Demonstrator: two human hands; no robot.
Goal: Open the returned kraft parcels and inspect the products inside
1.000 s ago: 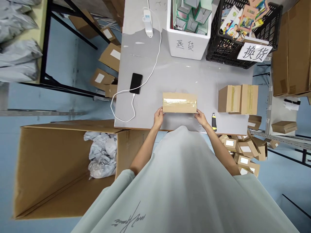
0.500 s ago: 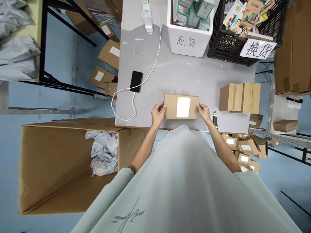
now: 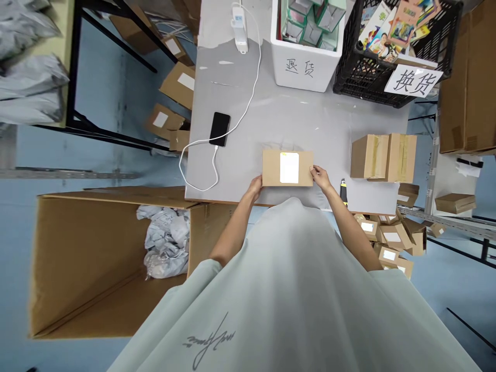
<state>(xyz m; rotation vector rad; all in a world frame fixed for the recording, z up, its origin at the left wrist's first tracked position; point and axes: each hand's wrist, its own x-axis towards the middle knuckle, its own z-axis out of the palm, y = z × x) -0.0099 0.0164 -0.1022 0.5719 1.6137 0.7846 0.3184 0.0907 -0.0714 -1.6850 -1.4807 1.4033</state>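
Note:
A small brown cardboard box (image 3: 271, 168) with a white label (image 3: 289, 168) is between my hands near the front edge of the grey table. At its lower left corner is my left hand (image 3: 254, 188), gripping the box with its fingertips partly hidden behind the cardboard. My right hand (image 3: 320, 177) pinches the right side of the box, thumb and fingers closed on the edge. To the right of that hand lies a black and yellow box cutter (image 3: 343, 192).
Two taped cartons (image 3: 383, 156) stand at the table's right. A phone (image 3: 219, 129) with a white cable lies left. Behind are a white bin (image 3: 306, 72) of green-edged boxes and a black crate (image 3: 358, 77) of books. A large open carton (image 3: 89, 258) holds crumpled bags (image 3: 166, 243).
My left hand has slid down from the box's left side to its lower left corner. The box's right end has shifted a little to the left, with my right hand still on it.

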